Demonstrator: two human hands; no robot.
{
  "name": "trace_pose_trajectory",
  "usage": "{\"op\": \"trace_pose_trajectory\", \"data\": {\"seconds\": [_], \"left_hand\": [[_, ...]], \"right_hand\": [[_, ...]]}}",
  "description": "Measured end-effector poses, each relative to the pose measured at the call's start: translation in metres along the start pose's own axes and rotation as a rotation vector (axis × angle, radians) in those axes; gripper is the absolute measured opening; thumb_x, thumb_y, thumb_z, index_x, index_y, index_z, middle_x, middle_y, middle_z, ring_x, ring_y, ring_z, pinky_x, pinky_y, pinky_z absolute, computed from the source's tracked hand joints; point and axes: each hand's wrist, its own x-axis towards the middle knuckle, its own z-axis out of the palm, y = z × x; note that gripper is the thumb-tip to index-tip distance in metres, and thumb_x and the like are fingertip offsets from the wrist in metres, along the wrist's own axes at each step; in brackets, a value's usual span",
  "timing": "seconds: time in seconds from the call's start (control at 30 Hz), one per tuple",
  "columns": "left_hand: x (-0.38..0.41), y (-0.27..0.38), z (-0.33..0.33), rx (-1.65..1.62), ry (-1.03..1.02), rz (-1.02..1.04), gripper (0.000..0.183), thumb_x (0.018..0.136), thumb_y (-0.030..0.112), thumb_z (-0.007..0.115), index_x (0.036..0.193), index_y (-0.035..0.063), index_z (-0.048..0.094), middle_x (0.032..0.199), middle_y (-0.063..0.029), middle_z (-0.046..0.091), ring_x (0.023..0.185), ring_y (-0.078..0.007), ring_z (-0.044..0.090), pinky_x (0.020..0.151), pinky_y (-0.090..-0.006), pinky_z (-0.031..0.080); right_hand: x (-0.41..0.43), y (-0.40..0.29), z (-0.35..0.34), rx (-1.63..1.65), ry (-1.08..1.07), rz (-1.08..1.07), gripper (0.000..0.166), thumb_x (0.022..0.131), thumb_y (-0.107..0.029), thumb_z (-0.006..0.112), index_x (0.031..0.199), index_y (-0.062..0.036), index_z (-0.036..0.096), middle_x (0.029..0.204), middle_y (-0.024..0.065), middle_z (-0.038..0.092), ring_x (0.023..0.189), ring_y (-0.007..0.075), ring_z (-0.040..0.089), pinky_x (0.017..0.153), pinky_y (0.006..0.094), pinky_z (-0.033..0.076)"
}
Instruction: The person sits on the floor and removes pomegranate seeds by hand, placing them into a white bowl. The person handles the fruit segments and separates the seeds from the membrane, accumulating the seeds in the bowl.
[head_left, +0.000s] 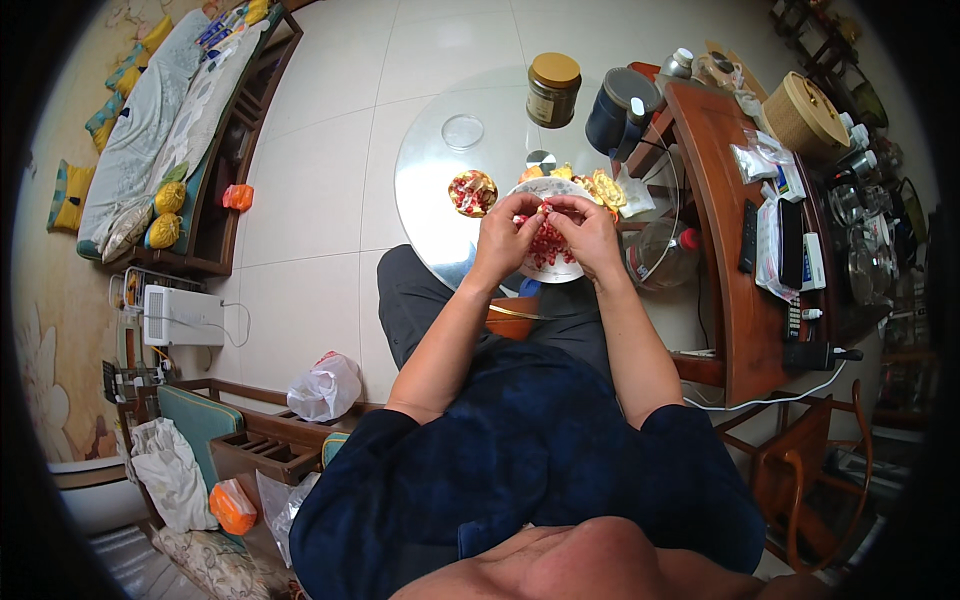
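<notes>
Over a white patterned plate (564, 274), my left hand (504, 240) and my right hand (589, 236) meet at the fingertips. Between them they pinch a small piece of pomegranate (545, 207), largely covered by the fingers. Loose red pomegranate seeds (550, 251) lie on the plate beneath my hands. To the left of the plate, an opened pomegranate portion (472, 193) with seeds showing rests on the round glass table (425, 202). Yellowish pomegranate peel (609, 189) is heaped past the plate's far right rim, beside a crumpled white tissue (636, 193).
A jar with a yellow lid (553, 90), a dark blue jug (621, 112) and a clear round lid (463, 132) stand farther back. A large plastic bottle (660, 255) is beside a wooden table (709, 247) at right. An orange-brown bin (514, 319) sits between my knees.
</notes>
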Motion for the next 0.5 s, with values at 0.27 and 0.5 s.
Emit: {"op": "trace_pose_trajectory", "data": {"seconds": [0.27, 0.5], "left_hand": [[0.0, -0.002, 0.004, 0.123, 0.067, 0.196, 0.023, 0.085, 0.003, 0.071, 0.107, 0.0023, 0.071, 0.103, -0.0142, 0.07, 0.093, -0.0258, 0.07, 0.081, -0.0343, 0.057], [-0.002, -0.003, 0.001, 0.13, 0.033, 0.139, 0.021, 0.086, 0.004, 0.071, 0.106, 0.0026, 0.072, 0.1, -0.0141, 0.07, 0.091, -0.0257, 0.07, 0.08, -0.034, 0.056]], "right_hand": [[-0.002, -0.004, 0.002, -0.036, 0.066, -0.027, 0.018, 0.089, -0.009, 0.073, 0.103, 0.0033, 0.072, 0.092, 0.0075, 0.073, 0.081, 0.0102, 0.066, 0.076, 0.0236, 0.054], [-0.002, -0.013, -0.002, -0.167, 0.05, 0.019, 0.019, 0.09, -0.009, 0.072, 0.104, 0.0035, 0.074, 0.093, 0.0071, 0.074, 0.082, 0.009, 0.066, 0.076, 0.0233, 0.054]]}}
